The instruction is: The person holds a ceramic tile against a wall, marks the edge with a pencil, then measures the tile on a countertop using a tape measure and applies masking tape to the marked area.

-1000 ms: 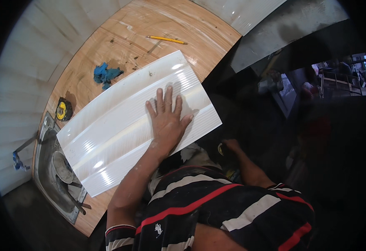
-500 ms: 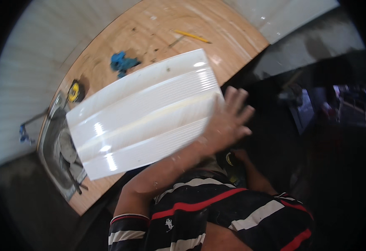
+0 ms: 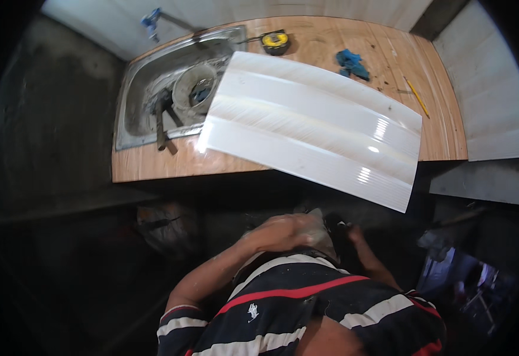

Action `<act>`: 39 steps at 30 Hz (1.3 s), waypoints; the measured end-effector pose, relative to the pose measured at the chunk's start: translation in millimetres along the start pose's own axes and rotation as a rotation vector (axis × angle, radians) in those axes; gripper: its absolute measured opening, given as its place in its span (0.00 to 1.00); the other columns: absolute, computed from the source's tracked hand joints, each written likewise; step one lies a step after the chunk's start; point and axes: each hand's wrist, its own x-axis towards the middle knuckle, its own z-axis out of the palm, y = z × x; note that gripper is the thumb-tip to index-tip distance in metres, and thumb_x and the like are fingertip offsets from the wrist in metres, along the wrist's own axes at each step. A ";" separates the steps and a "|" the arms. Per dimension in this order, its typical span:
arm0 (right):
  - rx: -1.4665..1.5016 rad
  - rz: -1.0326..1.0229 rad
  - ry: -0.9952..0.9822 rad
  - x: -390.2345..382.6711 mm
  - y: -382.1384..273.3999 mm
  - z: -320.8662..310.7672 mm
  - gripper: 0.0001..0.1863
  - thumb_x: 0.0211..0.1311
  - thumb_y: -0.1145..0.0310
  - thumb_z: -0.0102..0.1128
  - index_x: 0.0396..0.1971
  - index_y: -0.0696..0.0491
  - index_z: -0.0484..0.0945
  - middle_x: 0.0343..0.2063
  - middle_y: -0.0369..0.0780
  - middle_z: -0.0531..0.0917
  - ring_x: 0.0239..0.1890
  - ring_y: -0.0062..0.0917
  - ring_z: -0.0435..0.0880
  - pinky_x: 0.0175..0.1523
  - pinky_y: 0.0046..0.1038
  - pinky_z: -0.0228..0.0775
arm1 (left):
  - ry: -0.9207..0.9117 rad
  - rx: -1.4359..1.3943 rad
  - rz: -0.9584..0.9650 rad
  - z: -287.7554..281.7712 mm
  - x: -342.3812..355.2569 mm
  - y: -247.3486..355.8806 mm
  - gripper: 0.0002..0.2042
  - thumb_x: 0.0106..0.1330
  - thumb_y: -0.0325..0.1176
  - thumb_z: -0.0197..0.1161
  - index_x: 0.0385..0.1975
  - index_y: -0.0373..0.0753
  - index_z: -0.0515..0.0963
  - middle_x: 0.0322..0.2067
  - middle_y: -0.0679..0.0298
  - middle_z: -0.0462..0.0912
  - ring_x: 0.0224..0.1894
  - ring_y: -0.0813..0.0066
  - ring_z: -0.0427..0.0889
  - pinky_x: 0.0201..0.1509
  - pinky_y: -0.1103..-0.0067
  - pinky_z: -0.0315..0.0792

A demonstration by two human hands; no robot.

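Note:
A long white ribbed panel [image 3: 310, 127] with glossy beige bands lies across the wooden counter. Its near right corner sticks out past the counter's front edge. Both of my hands are low in front of my body, apart from the panel. My left hand [image 3: 286, 232] is at my waist against greyish cloth [image 3: 321, 234]; its fingers are blurred. In shadow to the right, my right hand [image 3: 353, 233] is closed at a dark object [image 3: 335, 225] with a small pale mark. Too little of that object shows to name it.
A steel sink [image 3: 130, 121] at the left contains a bucket [image 3: 182, 89] and a hammer-like tool [image 3: 160, 121] at its front rim. Behind the panel are a tape measure [image 3: 275, 41], a blue cloth [image 3: 352, 64] and a yellow pencil [image 3: 417, 98]. A tap [image 3: 151, 25] projects from the wall.
My left hand, earlier spread beside the panel's right edge, has drawn back to my waist. The view has swung left, showing more of the sink. My right hand stays low.

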 end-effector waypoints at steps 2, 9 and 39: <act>0.200 0.085 -0.049 -4.6 -58.0 -3.8 0.21 0.67 0.50 0.61 0.34 0.55 0.83 0.23 0.41 0.83 0.26 0.30 0.81 0.35 0.36 0.71 | 0.224 0.013 -0.191 32.3 -55.9 -52.6 0.32 0.70 0.48 0.61 0.68 0.32 0.69 0.66 0.41 0.72 0.69 0.46 0.71 0.74 0.63 0.64; 0.169 -0.410 -0.207 -44.3 -239.1 13.5 0.24 0.76 0.48 0.55 0.30 0.56 0.78 0.23 0.33 0.77 0.22 0.21 0.73 0.30 0.30 0.65 | 0.479 -0.305 -0.379 126.5 -201.2 -150.5 0.39 0.68 0.50 0.64 0.71 0.28 0.62 0.68 0.38 0.69 0.71 0.43 0.68 0.74 0.64 0.63; -0.323 0.110 -0.425 14.0 -296.7 107.9 0.21 0.70 0.51 0.61 0.45 0.56 0.81 0.25 0.33 0.79 0.22 0.17 0.75 0.26 0.25 0.66 | 2.006 -1.795 -0.923 316.7 -507.6 -589.7 0.05 0.69 0.32 0.63 0.37 0.39 0.78 0.22 0.61 0.79 0.15 0.73 0.75 0.13 0.75 0.64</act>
